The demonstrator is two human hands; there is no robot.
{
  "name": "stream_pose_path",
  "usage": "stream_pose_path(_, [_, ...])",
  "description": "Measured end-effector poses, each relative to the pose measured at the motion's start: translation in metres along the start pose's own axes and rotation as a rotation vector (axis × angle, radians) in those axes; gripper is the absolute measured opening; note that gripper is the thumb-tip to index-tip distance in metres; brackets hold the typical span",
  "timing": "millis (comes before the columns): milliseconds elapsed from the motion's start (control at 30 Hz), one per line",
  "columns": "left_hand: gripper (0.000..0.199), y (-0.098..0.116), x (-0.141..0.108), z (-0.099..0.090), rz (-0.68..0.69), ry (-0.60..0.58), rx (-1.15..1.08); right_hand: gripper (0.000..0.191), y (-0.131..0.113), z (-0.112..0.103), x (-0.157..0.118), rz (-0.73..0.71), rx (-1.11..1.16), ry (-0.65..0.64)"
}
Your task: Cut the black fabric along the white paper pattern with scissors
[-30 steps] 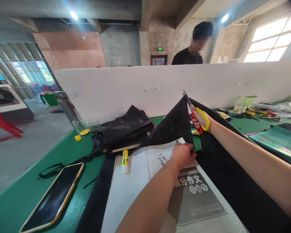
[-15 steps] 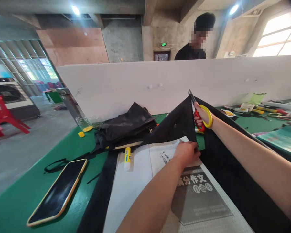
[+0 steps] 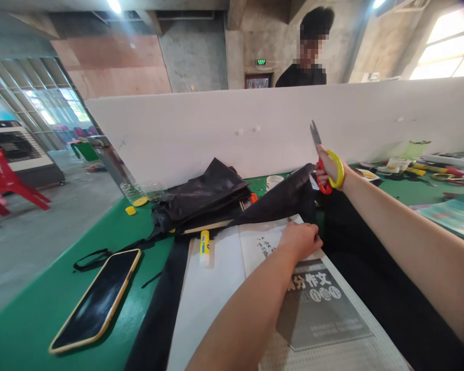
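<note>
We grip red-and-yellow-handled scissors (image 3: 325,165) in our right hand (image 3: 330,167), left hand (image 3: 300,240) pinching black sheet (image 3: 286,198); upturned blades could nick fingers.

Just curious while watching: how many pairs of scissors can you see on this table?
2 for sure. One pair of scissors is in the right hand, raised above the black sheet. Another pair lies far right on the green table; clutter may hide more.

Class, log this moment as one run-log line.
right hand: grips scissors, blades up | left hand: pinches black sheet on book | nearby: glue stick, phone
</note>
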State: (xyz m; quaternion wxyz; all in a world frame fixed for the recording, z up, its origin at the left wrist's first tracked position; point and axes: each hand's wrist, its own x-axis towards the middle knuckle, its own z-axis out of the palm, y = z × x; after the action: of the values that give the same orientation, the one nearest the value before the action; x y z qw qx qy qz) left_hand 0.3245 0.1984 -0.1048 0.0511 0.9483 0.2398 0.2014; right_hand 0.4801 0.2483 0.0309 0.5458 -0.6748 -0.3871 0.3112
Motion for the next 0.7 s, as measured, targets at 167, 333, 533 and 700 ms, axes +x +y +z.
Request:
stream_pose_path(167, [0.017,0.001,-0.003,-0.005,-0.014,0.02,-0.006,0.059,-0.004,0.014,-0.041,-0.024,0.186,-0.145])
stream_pose_path(333, [0.021,0.001,-0.007,-0.009,-0.1,0.069,0.015,0.056,0.018,0.027,-0.078,-0.07,0.317,-0.179])
stream_pose_path(533, [0.016,-0.004,-0.008,-0.008,-0.159,0.154,0.008,0.05,0.067,0.028,-0.08,-0.104,0.384,-0.059])
stream_pose_path(700, [0.013,-0.008,-0.009,-0.017,-0.245,0.248,-0.03,0.048,0.099,0.018,-0.068,-0.094,0.421,0.026])
